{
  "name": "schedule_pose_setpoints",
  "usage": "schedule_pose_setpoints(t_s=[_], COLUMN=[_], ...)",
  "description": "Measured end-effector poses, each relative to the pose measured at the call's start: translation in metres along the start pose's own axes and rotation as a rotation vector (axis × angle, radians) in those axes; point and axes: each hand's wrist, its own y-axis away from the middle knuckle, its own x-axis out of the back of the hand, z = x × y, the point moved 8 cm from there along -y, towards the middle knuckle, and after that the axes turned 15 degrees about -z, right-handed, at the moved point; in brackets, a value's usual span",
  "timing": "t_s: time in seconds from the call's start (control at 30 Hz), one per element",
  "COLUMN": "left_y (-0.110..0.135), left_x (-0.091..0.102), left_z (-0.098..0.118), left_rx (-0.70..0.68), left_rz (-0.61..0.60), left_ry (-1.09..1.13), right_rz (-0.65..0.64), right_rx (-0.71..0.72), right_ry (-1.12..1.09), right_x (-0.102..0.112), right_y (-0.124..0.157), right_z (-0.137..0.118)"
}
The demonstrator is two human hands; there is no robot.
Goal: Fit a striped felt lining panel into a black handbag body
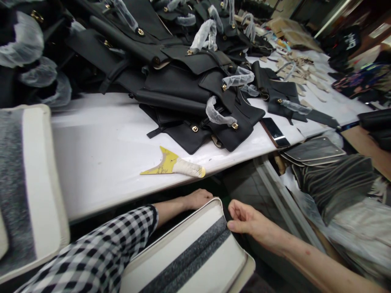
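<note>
A cream bag panel (195,232) with dark grey felt stripes lies tilted in front of me, below the table edge. My left hand (198,199), with a checked sleeve on its arm, is curled at the panel's far edge near the top corner; its fingertips are partly hidden. At the right edge, my right hand (244,217) has its thumb and bent fingers closed on the panel's border. A yellow forked tool (171,162) with a wrapped handle lies on the table just beyond my hands.
Black leather bag pieces (183,89) with gold clasps and plastic-wrapped handles are heaped across the white table (94,150). A phone (275,132) lies near its edge. Another cream and grey panel (42,162) is at left. Stacked dark pieces (332,183) stand at right.
</note>
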Motion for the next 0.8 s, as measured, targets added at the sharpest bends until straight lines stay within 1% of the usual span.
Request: schedule_pose_setpoints(t_s=[0.1,0.2,0.33,0.43,0.53,0.63,0.73,0.8], left_y=[0.010,0.035,0.078,0.112,0.150,0.192,0.226,0.240], left_x=[0.013,0.023,0.023,0.018,0.013,0.002,-0.016,-0.029], left_z=[0.011,0.035,0.068,0.084,0.093,0.097,0.097,0.096], left_rx=[-0.003,-0.031,-0.047,-0.044,0.019,0.118,0.190,0.229], left_rz=[-0.007,-0.002,0.031,0.082,0.186,0.327,0.518,0.658], left_ry=[0.018,0.044,0.026,-0.062,-0.253,-0.491,-0.593,-0.608], right_rz=[0.006,-0.001,-0.023,-0.055,-0.082,-0.086,-0.056,-0.013], right_rx=[0.008,0.007,-0.047,-0.123,-0.194,-0.211,-0.166,-0.103], right_ry=[0.011,0.046,0.095,0.169,0.223,0.243,0.269,0.290], right_x=[0.001,0.001,0.001,0.002,0.006,0.010,0.010,0.009], right_y=[0.000,0.001,0.001,-0.002,-0.006,-0.007,-0.005,-0.005], right_z=[0.002,0.003,0.000,-0.003,-0.003,-0.002,-0.003,-0.006])
